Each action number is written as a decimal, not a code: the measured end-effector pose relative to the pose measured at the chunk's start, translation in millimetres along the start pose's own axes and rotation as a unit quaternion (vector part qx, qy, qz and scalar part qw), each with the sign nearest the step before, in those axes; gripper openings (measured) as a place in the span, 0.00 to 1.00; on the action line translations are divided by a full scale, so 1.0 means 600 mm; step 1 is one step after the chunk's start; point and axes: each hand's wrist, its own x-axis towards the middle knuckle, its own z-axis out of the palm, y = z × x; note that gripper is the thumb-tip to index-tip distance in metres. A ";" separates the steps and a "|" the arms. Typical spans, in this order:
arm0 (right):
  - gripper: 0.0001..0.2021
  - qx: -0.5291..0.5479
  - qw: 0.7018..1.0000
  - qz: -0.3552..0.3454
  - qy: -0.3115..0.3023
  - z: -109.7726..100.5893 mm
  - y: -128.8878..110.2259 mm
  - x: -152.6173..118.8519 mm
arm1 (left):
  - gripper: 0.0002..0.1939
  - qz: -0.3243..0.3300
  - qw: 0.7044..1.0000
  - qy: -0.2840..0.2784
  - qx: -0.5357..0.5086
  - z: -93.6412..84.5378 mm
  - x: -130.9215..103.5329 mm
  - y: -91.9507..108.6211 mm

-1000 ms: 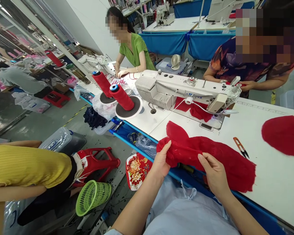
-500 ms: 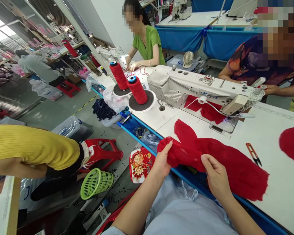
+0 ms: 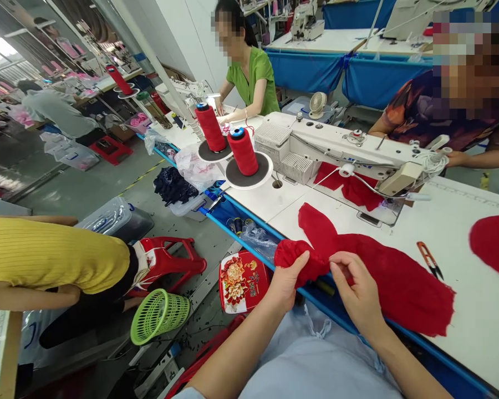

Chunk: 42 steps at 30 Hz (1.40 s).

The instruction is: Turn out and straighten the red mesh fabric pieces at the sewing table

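Note:
Red fabric point(image 3: 391, 277) lies across the white table's front edge, one lobe of it pointing towards the sewing machine point(image 3: 336, 144). My left hand point(image 3: 289, 280) is closed on a bunched part of the red fabric, thumb on top. Just right of it, my right hand point(image 3: 355, 288) pinches the edge of that bunched part between thumb and fingertips. Under the machine head sits more red fabric point(image 3: 360, 188). Orange-handled thread snips point(image 3: 429, 257) rest on the table beyond the cloth. Another red piece point(image 3: 494, 244) lies at the right edge.
Two red thread cones point(image 3: 210, 127) stand left of the machine. A person in green point(image 3: 251, 77) and one in a patterned top point(image 3: 416, 105) sit across. On the left are a person in yellow point(image 3: 54, 255), a green basket point(image 3: 160, 316) and a flowered stool point(image 3: 243, 280).
The fabric part between my hands has been gathered into a tighter bunch. My left hand has shifted right, and my right hand slightly left, so they are closer together.

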 end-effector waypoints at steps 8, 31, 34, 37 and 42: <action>0.18 0.085 0.979 0.175 0.067 0.014 0.021 -0.011 | 0.11 -0.076 0.997 0.026 -0.020 -0.015 0.007 0.038; 0.20 0.238 0.917 0.293 -0.131 -0.037 0.030 -0.039 | 0.12 -0.024 0.994 -0.003 -0.108 -0.002 -0.063 -0.009; 0.23 0.254 0.897 0.311 -0.184 -0.049 0.036 -0.046 | 0.11 -0.011 0.994 0.016 -0.104 0.012 -0.078 -0.020; 0.23 0.304 0.885 0.297 -0.190 -0.056 0.038 -0.049 | 0.08 -0.019 0.992 0.050 -0.115 0.021 -0.090 -0.022; 0.19 0.374 0.837 0.346 -0.199 -0.058 0.045 -0.056 | 0.04 -0.062 0.981 0.072 -0.167 0.017 -0.100 -0.019</action>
